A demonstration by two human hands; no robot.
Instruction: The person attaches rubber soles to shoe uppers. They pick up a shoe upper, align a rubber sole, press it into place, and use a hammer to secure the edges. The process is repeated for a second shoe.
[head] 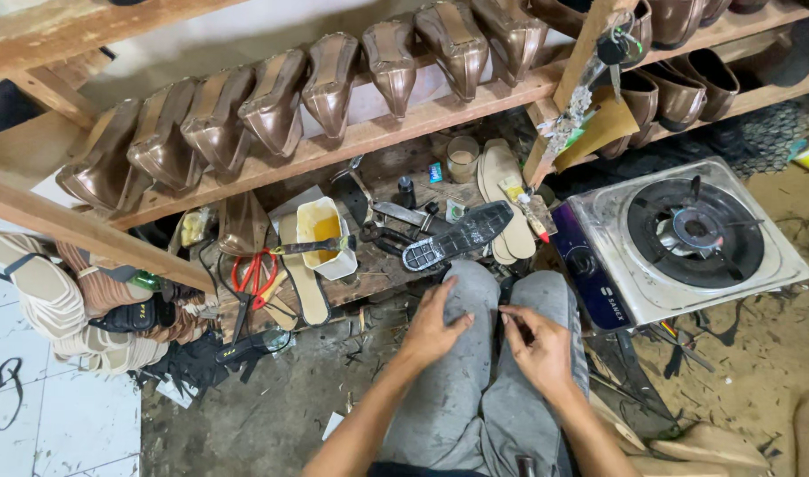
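Nothing is in hand yet: the left hand point(433, 325) rests flat and released on the grey-trousered knee point(462, 371). The right hand point(539, 346) pinches something small and dark, too small to identify. The black sole point(457, 235) at twelve o'clock and the glue tub point(327, 237) at eleven lie untouched on the desk point(369, 274).

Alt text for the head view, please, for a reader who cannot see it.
A seated person's left hand rests flat on a grey-trousered knee while the right hand pinches something small and dark. Ahead lie a black shoe sole, red scissors and a gas stove.
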